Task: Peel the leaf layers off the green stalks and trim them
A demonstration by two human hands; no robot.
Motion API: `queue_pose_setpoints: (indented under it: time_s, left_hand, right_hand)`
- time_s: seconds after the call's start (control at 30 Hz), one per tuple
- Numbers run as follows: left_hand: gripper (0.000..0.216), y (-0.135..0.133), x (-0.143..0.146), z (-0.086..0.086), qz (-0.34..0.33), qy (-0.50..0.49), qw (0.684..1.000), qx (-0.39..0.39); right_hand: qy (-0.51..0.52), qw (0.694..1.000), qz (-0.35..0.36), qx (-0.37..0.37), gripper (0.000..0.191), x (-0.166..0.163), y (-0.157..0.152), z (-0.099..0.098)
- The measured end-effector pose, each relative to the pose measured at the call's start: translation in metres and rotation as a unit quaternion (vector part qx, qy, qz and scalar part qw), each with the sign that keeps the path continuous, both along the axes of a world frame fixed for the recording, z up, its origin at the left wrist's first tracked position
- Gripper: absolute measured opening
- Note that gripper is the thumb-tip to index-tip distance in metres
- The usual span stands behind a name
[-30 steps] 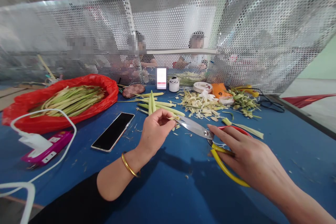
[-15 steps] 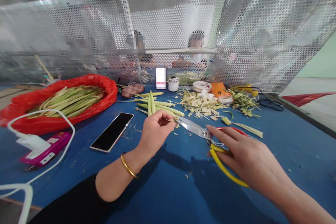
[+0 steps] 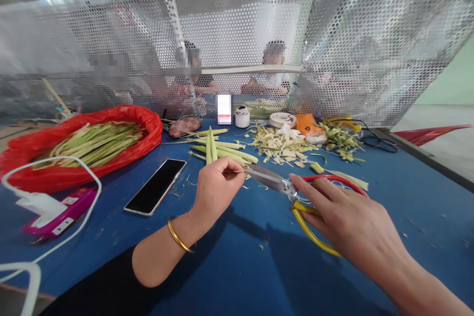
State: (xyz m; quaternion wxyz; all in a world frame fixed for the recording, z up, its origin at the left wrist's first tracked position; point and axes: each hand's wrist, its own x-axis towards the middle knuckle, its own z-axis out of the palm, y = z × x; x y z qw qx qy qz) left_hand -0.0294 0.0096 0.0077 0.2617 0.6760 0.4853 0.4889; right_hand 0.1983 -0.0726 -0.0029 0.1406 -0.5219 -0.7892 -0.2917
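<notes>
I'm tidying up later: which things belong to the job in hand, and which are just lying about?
Likely the job's:
scissors
stalks
trimmings
red bag

Probably just lying about:
phone
power strip
checked pouch
orange packet

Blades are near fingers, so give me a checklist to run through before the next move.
1. Scissors held in the right hand: ok.
2. Pale plant piece pinched in the left hand: ok.
3. Left hand well clear of the blades: not ok, their tips sit right at its fingers.
4. Blades fully closed: cannot tell.
5. Smartphone apart from the blades: ok, it lies beyond the left hand.
6. Magenta power strip apart from both hands: ok.
</notes>
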Motion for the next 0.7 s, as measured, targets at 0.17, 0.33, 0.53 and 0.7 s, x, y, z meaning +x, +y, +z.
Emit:
queue_pose_setpoints:
  time_s: [0.17,0.33,0.53,0.7]
  left_hand:
    - [0.009,0.0001,-0.0005,-0.0015,0.0,0.007,1.0,0.001]
    - [0.009,-0.0006,-0.0007,-0.0031,0.001,0.012,1.0,0.003]
    - [0.01,0.001,-0.0003,-0.0034,-0.003,0.014,1.0,0.01]
    - [0.006,0.0034,-0.001,-0.0042,-0.005,0.006,1.0,-0.008]
  right_hand:
    - [-0.005,1.0,0.003,-0.001,0.038,-0.0004,-0.002,0.0018]
    - [-0.008,1.0,-0.003,-0.022,0.038,-0.0016,-0.0049,0.004]
    - [-0.013,0.999,-0.013,-0.034,0.04,-0.0031,-0.0064,0.0]
    - [0.049,0.999,-0.011,-0.011,0.038,-0.0011,-0.0028,-0.0033]
